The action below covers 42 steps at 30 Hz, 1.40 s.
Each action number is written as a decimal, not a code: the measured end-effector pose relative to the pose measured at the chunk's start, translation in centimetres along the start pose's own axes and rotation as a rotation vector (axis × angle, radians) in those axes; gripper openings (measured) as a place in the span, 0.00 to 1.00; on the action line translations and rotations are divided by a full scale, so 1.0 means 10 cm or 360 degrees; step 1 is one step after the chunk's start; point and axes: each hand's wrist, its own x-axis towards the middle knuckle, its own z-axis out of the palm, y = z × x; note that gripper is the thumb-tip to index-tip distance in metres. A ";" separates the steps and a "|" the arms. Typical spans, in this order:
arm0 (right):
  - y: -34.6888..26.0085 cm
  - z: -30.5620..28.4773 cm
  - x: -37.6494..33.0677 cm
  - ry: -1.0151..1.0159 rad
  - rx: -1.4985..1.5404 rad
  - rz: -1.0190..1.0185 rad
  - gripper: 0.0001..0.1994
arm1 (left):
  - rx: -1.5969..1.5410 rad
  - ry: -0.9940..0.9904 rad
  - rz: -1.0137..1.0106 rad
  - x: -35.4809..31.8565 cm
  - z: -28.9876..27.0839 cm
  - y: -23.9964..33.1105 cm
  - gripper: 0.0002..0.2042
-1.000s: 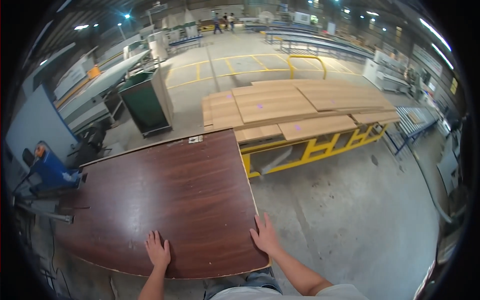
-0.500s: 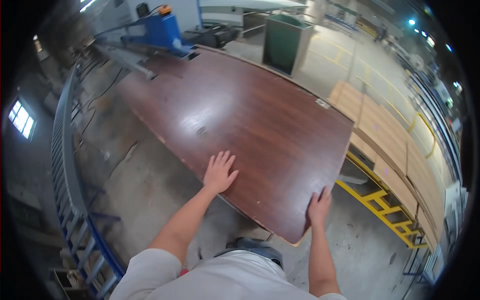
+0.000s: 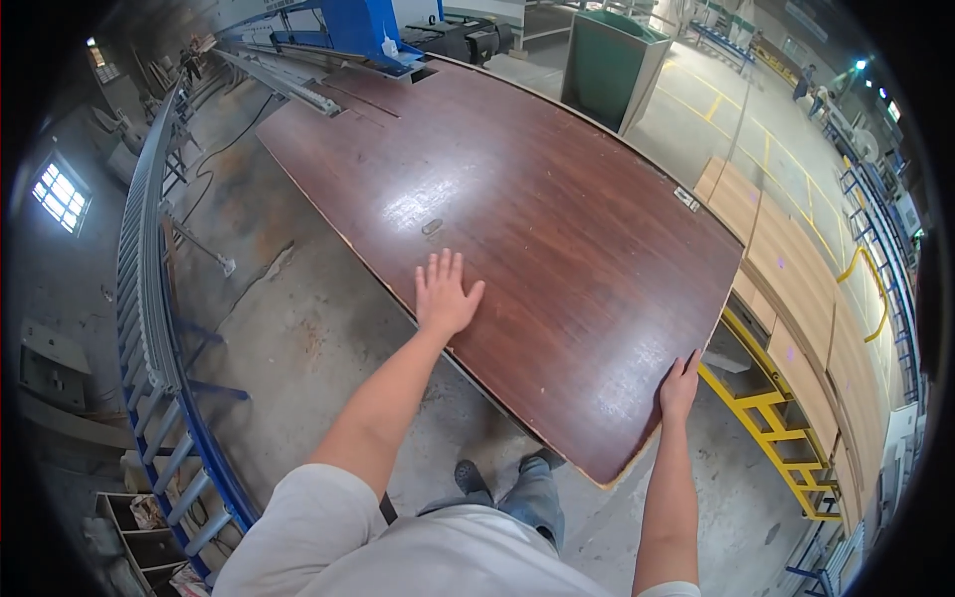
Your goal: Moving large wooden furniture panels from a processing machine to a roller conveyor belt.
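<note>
A large dark brown wood-grain tabletop (image 3: pixel 537 229) stretches from in front of me up to the blue machine. My left hand (image 3: pixel 446 297) lies flat on it near its left edge, palm down and fingers spread. At the right-hand end, my right hand (image 3: pixel 679 390) grips the tabletop's edge; its fingertips are partly hidden. Between the left hand and the machine, a small oval fitting (image 3: pixel 432 228) is set in the surface. A pale metal plate (image 3: pixel 686 198) sits by the far right edge.
A blue machine (image 3: pixel 363 35) with a motor (image 3: pixel 463 42) stands at the far end. Behind the tabletop is a green-lined bin (image 3: pixel 612 70). Light wood boards (image 3: pixel 796 289) lie on a yellow frame (image 3: pixel 761 408) at right. A roller conveyor (image 3: pixel 149 289) runs along the left.
My view has shifted, so the tabletop and machine sit differently in the picture. Both hands stay on the tabletop, the left one flat and the right one at the edge.
</note>
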 end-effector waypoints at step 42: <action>-0.17 -0.05 0.22 0.0010 -0.0046 0.0060 0.27 | -0.0100 0.0081 -0.0007 -0.35 -0.06 0.22 0.33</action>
